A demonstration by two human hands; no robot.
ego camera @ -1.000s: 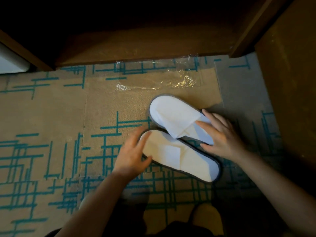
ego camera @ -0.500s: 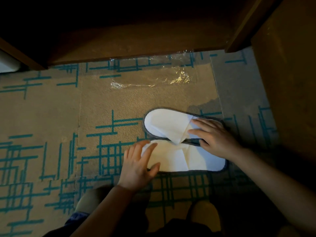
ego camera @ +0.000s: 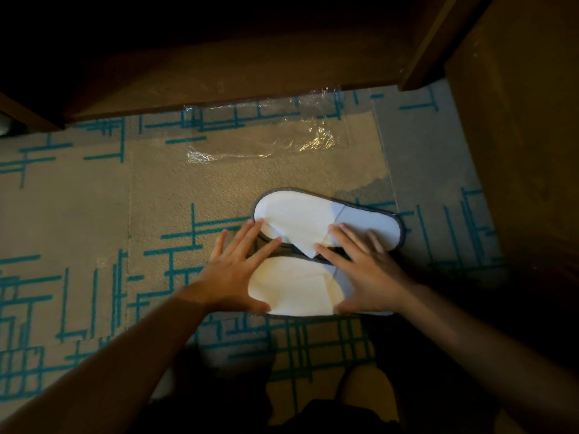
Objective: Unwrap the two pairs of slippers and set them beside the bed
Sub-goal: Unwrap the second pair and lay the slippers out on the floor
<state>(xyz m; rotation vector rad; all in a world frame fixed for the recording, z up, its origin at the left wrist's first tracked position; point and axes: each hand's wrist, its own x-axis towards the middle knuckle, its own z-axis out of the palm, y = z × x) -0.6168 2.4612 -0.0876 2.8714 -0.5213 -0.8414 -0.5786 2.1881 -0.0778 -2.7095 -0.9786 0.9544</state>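
Note:
Two white slippers with grey edging lie flat on the carpet, side by side, toes to the left. The far slipper [ego camera: 300,217] has its upper folded to a point. The near slipper [ego camera: 294,292] lies just in front of it. My left hand [ego camera: 235,270] rests flat with spread fingers on the toe ends of both. Over the heel side, my right hand [ego camera: 366,270] presses flat, fingers apart, a little blurred. Neither hand grips anything. A second pair is not in view.
An empty clear plastic wrapper [ego camera: 266,136] lies on the carpet beyond the slippers, against a wooden base board [ego camera: 219,79]. A dark wooden cabinet side [ego camera: 517,120] stands at the right. My knees [ego camera: 363,389] show at the bottom edge.
The slippers have been turned from slanted to lying level and parallel. Both hands have shifted on them; the left hand now reaches across to the far slipper's toe.

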